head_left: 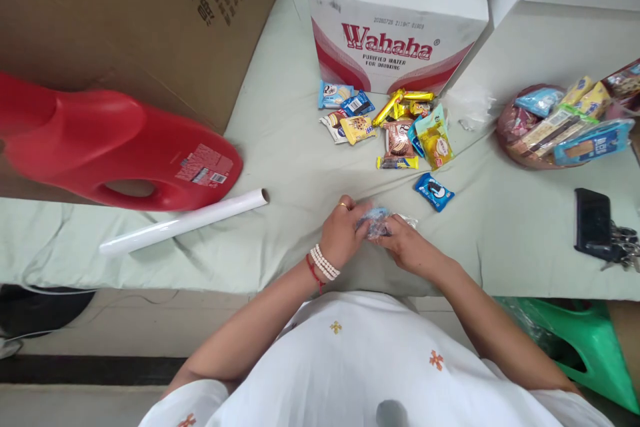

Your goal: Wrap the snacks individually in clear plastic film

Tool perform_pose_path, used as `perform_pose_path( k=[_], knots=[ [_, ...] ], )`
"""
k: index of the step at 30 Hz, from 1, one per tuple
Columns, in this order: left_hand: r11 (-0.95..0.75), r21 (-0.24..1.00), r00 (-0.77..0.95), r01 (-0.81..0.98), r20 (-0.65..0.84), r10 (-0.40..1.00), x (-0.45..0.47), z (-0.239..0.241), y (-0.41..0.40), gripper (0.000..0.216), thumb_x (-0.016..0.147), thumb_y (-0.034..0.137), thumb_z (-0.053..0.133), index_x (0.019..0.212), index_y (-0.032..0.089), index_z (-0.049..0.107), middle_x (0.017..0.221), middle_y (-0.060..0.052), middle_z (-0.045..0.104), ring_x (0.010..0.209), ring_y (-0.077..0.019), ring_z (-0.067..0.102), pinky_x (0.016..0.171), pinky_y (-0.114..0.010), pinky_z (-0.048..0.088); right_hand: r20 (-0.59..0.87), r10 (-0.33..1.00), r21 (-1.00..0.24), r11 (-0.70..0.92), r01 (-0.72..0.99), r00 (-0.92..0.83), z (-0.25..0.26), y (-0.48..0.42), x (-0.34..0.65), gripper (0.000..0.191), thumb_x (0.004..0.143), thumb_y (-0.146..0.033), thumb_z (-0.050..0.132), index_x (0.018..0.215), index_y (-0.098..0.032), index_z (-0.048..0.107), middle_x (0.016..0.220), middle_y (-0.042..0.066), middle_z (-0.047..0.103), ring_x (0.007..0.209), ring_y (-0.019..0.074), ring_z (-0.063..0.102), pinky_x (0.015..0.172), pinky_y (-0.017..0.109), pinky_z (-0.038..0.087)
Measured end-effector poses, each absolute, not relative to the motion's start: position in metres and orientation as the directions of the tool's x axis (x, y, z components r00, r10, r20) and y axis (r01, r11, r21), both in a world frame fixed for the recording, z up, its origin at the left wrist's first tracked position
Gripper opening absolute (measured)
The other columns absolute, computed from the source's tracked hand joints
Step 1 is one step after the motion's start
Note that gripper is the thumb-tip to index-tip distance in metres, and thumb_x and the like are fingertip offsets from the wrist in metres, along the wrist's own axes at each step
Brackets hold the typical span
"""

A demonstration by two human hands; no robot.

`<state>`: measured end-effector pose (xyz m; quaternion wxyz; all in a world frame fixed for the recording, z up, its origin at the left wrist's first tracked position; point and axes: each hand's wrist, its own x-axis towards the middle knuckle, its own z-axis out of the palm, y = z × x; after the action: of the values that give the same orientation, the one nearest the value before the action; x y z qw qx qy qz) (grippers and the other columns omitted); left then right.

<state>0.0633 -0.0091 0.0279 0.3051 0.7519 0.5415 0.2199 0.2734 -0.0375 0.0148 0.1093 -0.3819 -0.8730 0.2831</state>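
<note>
Plastic [376,221], clear and crinkled with pale blue showing in it, is sitting between the two hands just below the centre of the frame. The left hand [341,230] is gripping its left side, fingers curled narrow; the right hand [406,245] is pinching its right side, and a loose clear edge is poking out behind. White beads [325,262] are circling the left wrist. A blue snack [434,192] is lying alone to the upper right of the hands. Farther up, right of centre, a pile of snacks [399,140] is resting before the Wahaha box [390,40]. At the right edge, a bowl [525,159] is holding more snacks, with a phone [593,223] and keys [625,243] lying below it. At the left, a red jug [125,127] is sitting just above a white tube [185,221], and a carton [150,27] is filling the upper left corner.
</note>
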Motion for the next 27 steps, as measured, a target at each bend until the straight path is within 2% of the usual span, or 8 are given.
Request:
perform_pose_path(
  k=[3,6,11,13,17,20,23,27],
  knots=[
    [-0.418,0.672,0.456,0.612,0.132,0.880,0.060,0.034,-0.005,0.026,0.097,0.026,0.053,0.100,0.024,0.079,0.094,-0.008,0.064,0.097,-0.0243,0.056,0.092,-0.041,0.046,0.026,0.741,-0.609,0.544,0.577,-0.671,0.014,-0.038,0.275,0.040,0.094,-0.005,0.048,0.117,-0.023,0.074,0.116,0.012,0.059,0.104,0.0254,0.050,0.092,0.041,0.050],
    [-0.560,0.636,0.594,0.530,0.193,0.781,0.060,0.034,-0.002,0.022,0.097,0.025,0.056,0.098,0.025,0.077,0.104,-0.008,0.069,0.109,-0.0254,0.056,0.097,-0.044,0.040,0.058,0.750,-0.659,0.524,0.540,-0.659,0.019,-0.038,0.278,0.031,0.097,-0.010,0.049,0.112,-0.022,0.074,0.115,0.012,0.061,0.106,0.0251,0.053,0.092,0.041,0.051],
    [-0.538,0.460,0.578,0.707,0.064,0.814,0.074,0.023,-0.006,0.018,0.096,0.021,0.056,0.091,0.022,0.073,0.095,-0.009,0.069,0.106,-0.0275,0.056,0.094,-0.048,0.037,0.079,0.789,-0.787,0.424,0.448,-0.609,0.024,-0.043,0.287,0.031,0.103,-0.020,0.047,0.120,-0.026,0.072,0.127,0.011,0.065,0.118,0.0236,0.059,0.103,0.045,0.050],
    [-0.505,0.407,0.517,0.761,0.090,0.851,0.081,0.021,-0.009,0.014,0.094,0.022,0.057,0.091,0.021,0.071,0.099,-0.011,0.067,0.112,-0.0298,0.054,0.099,-0.051,0.035,0.088,0.877,-0.799,0.345,0.493,-0.472,0.021,-0.049,0.290,0.028,0.104,-0.024,0.049,0.123,-0.026,0.069,0.120,0.010,0.068,0.112,0.0233,0.063,0.100,0.044,0.052],
    [-0.380,0.385,0.376,0.841,0.089,0.922,0.089,0.023,-0.008,0.021,0.087,0.029,0.068,0.105,0.019,0.070,0.116,-0.015,0.063,0.119,-0.0339,0.050,0.105,-0.053,0.034,0.165,0.986,-0.564,0.078,0.822,0.019,0.011,-0.058,0.292,0.039,0.098,-0.036,0.060,0.133,-0.019,0.063,0.121,0.018,0.059,0.115,0.0335,0.054,0.099,0.057,0.049],
    [-0.302,0.371,0.310,0.878,0.038,0.950,0.089,0.025,-0.003,0.041,0.081,0.038,0.075,0.115,0.018,0.067,0.125,-0.018,0.060,0.123,-0.0368,0.048,0.103,-0.055,0.036,0.184,0.981,-0.407,0.019,0.913,0.061,0.010,-0.059,0.290,0.036,0.093,-0.032,0.064,0.126,-0.016,0.066,0.134,0.022,0.050,0.128,0.0400,0.041,0.106,0.065,0.040],
    [-0.316,0.340,0.339,0.886,-0.009,0.941,0.088,0.031,0.001,0.034,0.081,0.043,0.077,0.103,0.019,0.070,0.122,-0.017,0.062,0.128,-0.0386,0.045,0.102,-0.056,0.038,0.175,0.985,-0.454,0.088,0.886,-0.008,0.019,-0.058,0.285,0.015,0.096,-0.024,0.056,0.104,-0.019,0.069,0.133,0.019,0.053,0.129,0.0358,0.045,0.107,0.057,0.043],
    [-0.305,0.345,0.364,0.888,-0.121,0.924,0.090,0.039,0.001,0.031,0.085,0.043,0.073,0.105,0.021,0.067,0.116,-0.015,0.063,0.115,-0.0359,0.056,0.087,-0.047,0.047,0.076,0.996,-0.608,0.086,0.789,-0.049,0.033,-0.062,0.266,0.020,0.102,-0.023,0.044,0.104,-0.022,0.065,0.105,0.011,0.067,0.096,0.0251,0.064,0.085,0.038,0.055]
  ],
)
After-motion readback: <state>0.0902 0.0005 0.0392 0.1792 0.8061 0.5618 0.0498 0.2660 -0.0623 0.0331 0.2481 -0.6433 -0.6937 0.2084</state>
